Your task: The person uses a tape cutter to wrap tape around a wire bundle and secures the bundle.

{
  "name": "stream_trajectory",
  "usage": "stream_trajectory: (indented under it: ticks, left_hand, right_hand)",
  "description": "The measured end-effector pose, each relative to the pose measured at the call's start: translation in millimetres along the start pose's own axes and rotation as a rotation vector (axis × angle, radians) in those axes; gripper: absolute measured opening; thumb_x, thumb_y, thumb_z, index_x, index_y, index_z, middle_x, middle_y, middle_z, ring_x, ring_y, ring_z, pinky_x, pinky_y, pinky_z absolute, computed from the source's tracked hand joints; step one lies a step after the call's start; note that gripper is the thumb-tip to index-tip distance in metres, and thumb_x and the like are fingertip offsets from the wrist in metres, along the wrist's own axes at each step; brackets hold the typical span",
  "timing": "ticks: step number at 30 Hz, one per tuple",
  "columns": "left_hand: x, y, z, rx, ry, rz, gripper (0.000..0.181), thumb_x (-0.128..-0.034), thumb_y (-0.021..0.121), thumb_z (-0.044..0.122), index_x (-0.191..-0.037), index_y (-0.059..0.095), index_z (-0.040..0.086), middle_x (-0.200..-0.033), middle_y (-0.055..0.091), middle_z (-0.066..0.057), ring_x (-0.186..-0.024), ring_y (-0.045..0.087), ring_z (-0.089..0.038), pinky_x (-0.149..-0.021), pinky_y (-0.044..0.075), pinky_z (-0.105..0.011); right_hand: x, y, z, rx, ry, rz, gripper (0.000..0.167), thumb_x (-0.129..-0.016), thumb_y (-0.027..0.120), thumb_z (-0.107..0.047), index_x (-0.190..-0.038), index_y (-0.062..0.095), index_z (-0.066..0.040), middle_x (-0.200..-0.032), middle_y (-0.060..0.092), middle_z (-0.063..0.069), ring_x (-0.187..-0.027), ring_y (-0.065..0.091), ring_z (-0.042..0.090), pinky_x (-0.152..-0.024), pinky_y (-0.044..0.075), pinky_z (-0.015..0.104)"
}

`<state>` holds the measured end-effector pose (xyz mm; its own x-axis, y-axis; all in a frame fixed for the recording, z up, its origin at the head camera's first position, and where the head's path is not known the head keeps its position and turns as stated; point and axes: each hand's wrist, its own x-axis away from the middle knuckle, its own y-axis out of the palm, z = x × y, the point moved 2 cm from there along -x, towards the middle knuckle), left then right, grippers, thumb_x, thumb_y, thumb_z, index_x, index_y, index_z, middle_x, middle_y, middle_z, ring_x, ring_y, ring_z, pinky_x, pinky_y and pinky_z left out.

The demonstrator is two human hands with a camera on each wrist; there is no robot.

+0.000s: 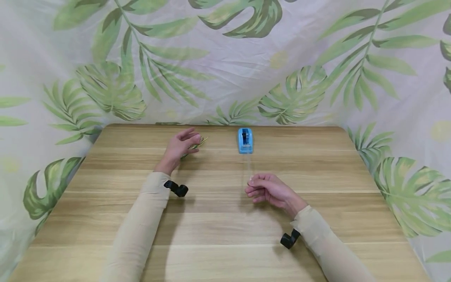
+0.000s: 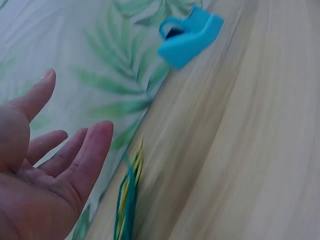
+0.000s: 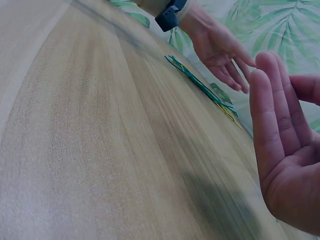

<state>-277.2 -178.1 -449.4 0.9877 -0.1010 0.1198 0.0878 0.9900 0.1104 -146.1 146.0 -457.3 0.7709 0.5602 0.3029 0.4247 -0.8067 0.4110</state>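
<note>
A blue tape dispenser (image 1: 245, 141) stands at the back of the table, right of centre. From its front a strip of clear tape (image 1: 249, 164) stretches toward my right hand (image 1: 270, 190), which pinches the free end between thumb and forefinger. The other fingers of that hand lie side by side in the right wrist view. My left hand (image 1: 180, 148) hovers with relaxed fingers spread, holding nothing. Below and beside it lies a bundle of thin green and yellow strands (image 3: 205, 90), partly hidden by the hand in the head view. Their exact kind is unclear.
The wooden table (image 1: 211, 235) ends at a back edge just behind the dispenser. Beyond it hangs a leaf-patterned cloth (image 1: 232, 78). Each wrist carries a small black camera mount, the left one (image 1: 177, 188) and the right one (image 1: 290, 239).
</note>
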Motion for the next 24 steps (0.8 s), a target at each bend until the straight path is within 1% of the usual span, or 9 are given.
stream_trajectory:
  ticks: [4,6,10,14,15,18,20,22,24]
  left_hand:
    - [8.8,-21.0,8.7,-0.046,-0.036,0.033,0.067,-0.0957,0.071,0.019,-0.153,0.039,0.005,-0.146,0.049,-0.022,-0.116,0.060,-0.031,-0.101,0.044,-0.058]
    - [15.8,-29.4,15.4,-0.093,-0.063,0.046,0.068,-0.0963,0.070,0.018,-0.154,0.037,0.005,-0.147,0.047,-0.022,-0.115,0.061,-0.029,-0.102,0.043,-0.058]
    - [28.0,-41.8,27.1,-0.190,-0.111,0.072,0.069,-0.0968,0.070,0.020,-0.155,0.036,0.005,-0.149,0.046,-0.022,-0.115,0.062,-0.037,-0.101,0.046,-0.054]
    - [33.7,-49.8,29.6,-0.255,-0.131,0.099,0.069,-0.0965,0.070,0.018,-0.155,0.036,0.004,-0.149,0.046,-0.022,-0.117,0.059,-0.040,-0.099,0.050,-0.049]
    - [33.6,-52.0,28.1,-0.270,-0.133,0.101,0.069,-0.0965,0.070,0.017,-0.155,0.036,0.003,-0.149,0.046,-0.022,-0.117,0.058,-0.039,-0.097,0.051,-0.048]
    - [27.6,-61.0,14.1,-0.335,-0.108,0.087,0.071,-0.0961,0.071,0.018,-0.155,0.034,0.002,-0.147,0.048,-0.022,-0.113,0.060,-0.027,-0.088,0.055,-0.037]
    - [23.3,-64.5,3.3,-0.403,-0.084,0.075,0.073,-0.0955,0.072,0.020,-0.155,0.035,0.001,-0.145,0.050,-0.022,-0.116,0.059,-0.026,-0.090,0.053,-0.036]
    - [19.8,-65.0,-6.9,-0.466,-0.060,0.070,0.074,-0.0941,0.074,0.023,-0.154,0.036,0.001,-0.143,0.052,-0.022,-0.120,0.058,-0.027,-0.094,0.051,-0.036]
    - [19.6,-61.3,-11.5,-0.513,-0.052,0.073,0.075,-0.0923,0.076,0.024,-0.153,0.039,0.000,-0.141,0.054,-0.022,-0.126,0.054,-0.032,-0.101,0.047,-0.042]
  right_hand:
    - [-0.7,-0.4,1.3,-0.004,0.004,0.004,0.017,-0.100,0.056,-0.002,-0.091,0.068,-0.010,-0.084,0.075,0.007,-0.074,0.073,0.013,-0.064,0.060,0.029]
    - [-0.9,-0.6,1.7,-0.005,0.006,0.004,0.017,-0.100,0.056,-0.003,-0.091,0.068,-0.010,-0.084,0.075,0.007,-0.074,0.073,0.013,-0.065,0.060,0.029]
    - [-0.3,-1.1,1.8,-0.004,0.006,0.004,0.015,-0.100,0.057,-0.003,-0.092,0.068,-0.009,-0.085,0.075,0.007,-0.075,0.073,0.014,-0.064,0.060,0.029]
    - [0.7,-1.5,2.1,-0.003,0.008,0.001,0.015,-0.100,0.056,-0.003,-0.092,0.068,-0.009,-0.085,0.075,0.007,-0.075,0.073,0.013,-0.065,0.060,0.029]
    - [0.9,-1.6,2.3,-0.003,0.009,0.000,0.015,-0.100,0.056,-0.003,-0.092,0.068,-0.009,-0.085,0.075,0.007,-0.075,0.073,0.013,-0.065,0.060,0.029]
    - [0.9,-2.1,3.2,-0.004,0.010,-0.006,0.016,-0.101,0.056,-0.004,-0.092,0.068,-0.009,-0.085,0.075,0.007,-0.075,0.073,0.013,-0.066,0.060,0.029]
    - [0.5,-2.8,4.2,-0.005,0.009,-0.010,0.016,-0.100,0.056,-0.004,-0.092,0.068,-0.009,-0.085,0.075,0.007,-0.076,0.073,0.013,-0.066,0.060,0.029]
    - [0.1,-3.2,5.0,-0.007,0.008,-0.016,0.015,-0.100,0.057,-0.004,-0.092,0.068,-0.009,-0.085,0.075,0.007,-0.076,0.073,0.013,-0.066,0.060,0.029]
    - [-0.2,-3.3,5.6,-0.006,0.007,-0.020,0.015,-0.100,0.057,-0.004,-0.092,0.068,-0.009,-0.085,0.075,0.007,-0.076,0.073,0.013,-0.066,0.060,0.029]
